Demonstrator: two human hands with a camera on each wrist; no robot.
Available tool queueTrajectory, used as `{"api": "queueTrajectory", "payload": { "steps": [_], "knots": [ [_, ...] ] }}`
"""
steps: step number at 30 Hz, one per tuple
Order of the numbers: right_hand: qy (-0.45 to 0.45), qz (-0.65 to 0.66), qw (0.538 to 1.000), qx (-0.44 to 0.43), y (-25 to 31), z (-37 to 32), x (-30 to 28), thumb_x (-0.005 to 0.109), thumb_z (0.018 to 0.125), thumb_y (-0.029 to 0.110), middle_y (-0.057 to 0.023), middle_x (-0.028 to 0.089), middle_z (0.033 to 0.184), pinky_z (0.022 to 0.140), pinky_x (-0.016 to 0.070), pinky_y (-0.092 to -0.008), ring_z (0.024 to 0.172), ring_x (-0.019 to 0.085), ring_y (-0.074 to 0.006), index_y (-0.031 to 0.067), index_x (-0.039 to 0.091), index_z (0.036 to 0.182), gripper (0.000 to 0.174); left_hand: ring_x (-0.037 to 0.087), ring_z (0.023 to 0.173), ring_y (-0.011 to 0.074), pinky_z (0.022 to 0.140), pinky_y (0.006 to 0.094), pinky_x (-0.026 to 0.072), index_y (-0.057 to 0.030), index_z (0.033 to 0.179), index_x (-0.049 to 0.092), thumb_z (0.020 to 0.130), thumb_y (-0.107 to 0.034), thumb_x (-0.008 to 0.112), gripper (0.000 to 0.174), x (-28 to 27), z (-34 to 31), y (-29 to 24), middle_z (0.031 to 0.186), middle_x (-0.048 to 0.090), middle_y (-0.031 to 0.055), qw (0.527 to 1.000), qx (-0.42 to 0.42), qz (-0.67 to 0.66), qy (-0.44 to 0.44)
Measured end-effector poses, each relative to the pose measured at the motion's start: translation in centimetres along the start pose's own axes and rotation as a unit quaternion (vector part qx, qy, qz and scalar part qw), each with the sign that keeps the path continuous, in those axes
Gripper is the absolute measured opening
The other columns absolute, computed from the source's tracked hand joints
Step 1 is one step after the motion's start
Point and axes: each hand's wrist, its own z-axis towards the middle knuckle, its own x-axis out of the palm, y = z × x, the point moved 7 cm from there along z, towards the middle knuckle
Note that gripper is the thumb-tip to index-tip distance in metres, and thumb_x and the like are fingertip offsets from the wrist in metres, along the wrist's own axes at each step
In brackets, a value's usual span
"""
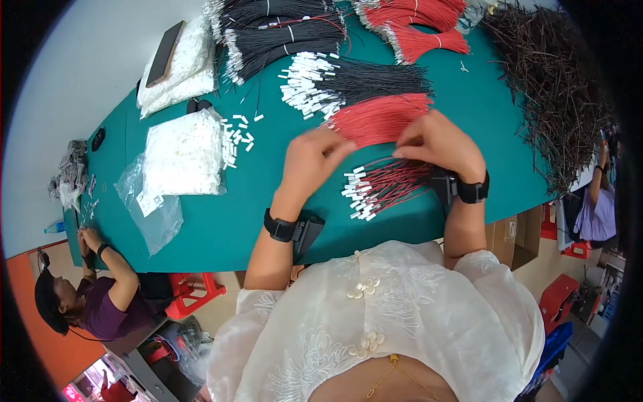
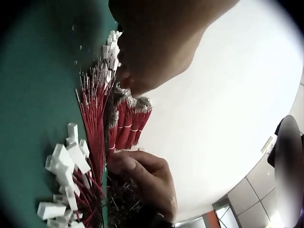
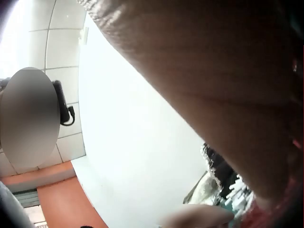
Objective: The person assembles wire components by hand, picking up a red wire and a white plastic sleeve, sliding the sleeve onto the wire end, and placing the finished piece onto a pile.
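In the head view my left hand hovers at the left end of a bundle of bare-ended red wires, thumb and forefinger close together. I cannot tell whether those fingertips hold anything. My right hand is at the bundle's right side, thumb and fingertips pinching at a red wire; the left wrist view shows this right hand from the side. Below both hands lies a pile of dark red wires with white connectors. The right wrist view is mostly filled by the blurred right hand.
Black wires with white connectors lie beyond the red bundle. Tied black bundles and red bundles are at the back. A bag of white connectors stands left, with loose ones beside it. Dark wires heap at right. Another person sits at left.
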Motion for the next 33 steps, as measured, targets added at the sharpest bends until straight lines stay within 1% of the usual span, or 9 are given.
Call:
{"api": "queueTrajectory", "payload": {
  "steps": [3,5,7,11,16,20,23,27,33],
  "knots": [
    [-0.115,-0.006,0.992,-0.044,0.4,2.2,1.4,0.079,0.082,0.015,-0.0138,0.073,0.088,0.074,0.0534,-0.0398,0.084,0.069,-0.0317,-0.0006,0.073,0.088,0.018,0.061,0.069,0.0236,0.063,0.0335,0.0501,-0.0047,0.096,0.074,0.085,-0.013,0.08,0.014,-2.7,0.5,1.8,0.081,0.067,0.0084,0.964,-0.068,0.129,-0.222],
    [-0.204,-0.008,0.963,-0.174,2.6,3.5,1.8,0.078,0.081,0.013,-0.013,0.069,0.087,0.075,0.0536,-0.0426,0.084,0.067,-0.0334,-0.0012,0.071,0.089,0.018,0.062,0.072,0.0241,0.064,0.0346,0.0504,-0.0052,0.096,0.074,0.085,-0.012,0.08,0.014,-2.5,0.9,2.0,0.084,0.066,0.0081,0.958,-0.045,0.163,-0.231],
    [-0.224,-0.017,0.958,-0.181,3.2,4.6,3.2,0.078,0.081,0.012,-0.0129,0.068,0.088,0.075,0.0535,-0.0433,0.085,0.066,-0.0335,-0.0011,0.071,0.089,0.017,0.063,0.079,0.0252,0.067,0.0368,0.0509,-0.0064,0.096,0.074,0.084,-0.011,0.08,0.015,-2.5,0.8,1.6,0.088,0.064,0.0075,0.94,-0.008,0.229,-0.252],
    [-0.262,-0.015,0.946,-0.192,4.0,5.1,4.1,0.077,0.081,0.009,-0.0126,0.066,0.089,0.075,0.0531,-0.0446,0.086,0.065,-0.0338,-0.0006,0.07,0.091,0.016,0.061,0.09,0.0274,0.073,0.0395,0.0511,-0.0066,0.093,0.072,0.083,-0.014,0.08,0.015,-2.0,0.8,2.6,0.096,0.06,0.0063,0.95,-0.051,0.225,-0.209],
    [-0.29,0.007,0.945,-0.153,3.3,5.5,3.7,0.077,0.081,0.008,-0.0122,0.064,0.09,0.076,0.0528,-0.0439,0.086,0.064,-0.0338,0.0002,0.07,0.093,0.016,0.063,0.082,0.0265,0.07,0.0366,0.0517,-0.0079,0.098,0.074,0.08,-0.008,0.081,0.019,-2.2,0.7,2.9,0.094,0.064,0.0071,0.955,-0.047,0.186,-0.226],
    [-0.303,-0.007,0.94,-0.16,2.3,6.0,3.9,0.076,0.081,0.006,-0.0119,0.065,0.091,0.077,0.0525,-0.0425,0.087,0.064,-0.0334,0.0003,0.069,0.092,0.015,0.065,0.08,0.0189,0.07,0.0309,0.052,-0.0054,0.1,0.073,0.083,-0.005,0.08,0.018,-2.5,0.4,3.2,0.096,0.069,0.0057,0.965,-0.064,0.119,-0.223],
    [-0.3,0.002,0.939,-0.171,2.5,5.9,4.1,0.075,0.081,0.006,-0.0117,0.065,0.092,0.079,0.0522,-0.0417,0.088,0.064,-0.0331,0.0003,0.069,0.091,0.013,0.068,0.081,0.013,0.073,0.0264,0.0523,-0.0014,0.1,0.072,0.087,-0.004,0.078,0.014,-2.4,-0.6,5.8,0.094,0.073,0.0046,0.941,-0.185,-0.146,-0.242],
    [-0.287,0.011,0.944,-0.16,2.6,5.9,4.0,0.074,0.081,0.005,-0.0118,0.065,0.092,0.08,0.0518,-0.0411,0.089,0.063,-0.0327,0.0,0.068,0.09,0.012,0.068,0.086,0.0075,0.077,0.0216,0.0521,0.0023,0.103,0.072,0.092,-0.002,0.075,0.012,-1.9,-0.7,6.2,0.096,0.075,0.0046,0.907,-0.157,-0.306,-0.242],
    [-0.289,-0.007,0.931,-0.224,3.3,5.3,3.5,0.073,0.085,0.004,-0.0117,0.066,0.092,0.077,0.0523,-0.0384,0.087,0.064,-0.0308,-0.0008,0.066,0.092,0.011,0.069,0.094,0.012,0.086,0.0247,0.0544,0.0032,0.108,0.072,0.094,-0.002,0.072,0.016,-1.8,-0.9,5.7,0.1,0.074,0.0061,0.898,-0.185,-0.336,-0.214]
  ]
}}
